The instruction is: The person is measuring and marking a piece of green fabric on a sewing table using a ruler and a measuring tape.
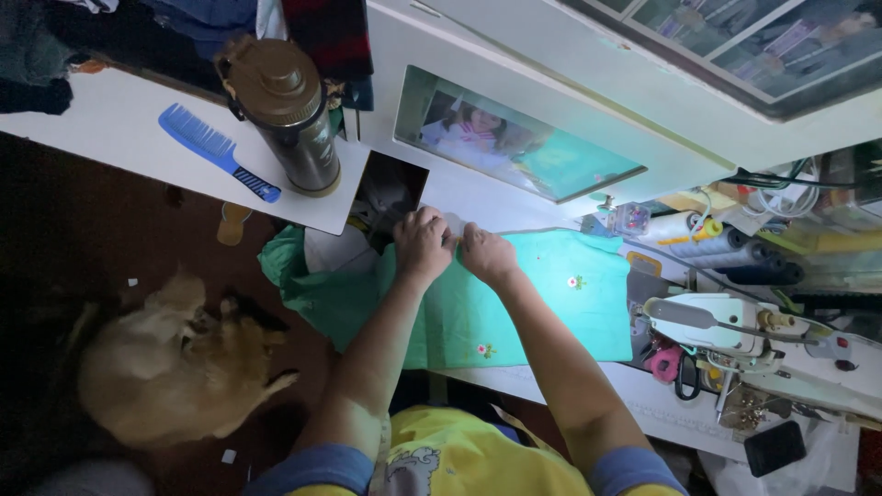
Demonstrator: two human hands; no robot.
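**Both hands at the far edge of a green cloth**

Head view: the left hand and right hand lie side by side, knuckles up, their fingers curled and pinching the far edge of the green cloth. The cloth is spread flat on the white worktop, its left end hanging off. A sewing machine stands just right of it. A blue comb and a brown flask rest on a side table; a tan dog lies on the floor.

Fingertips of both hands hidden, curled into green cloth.
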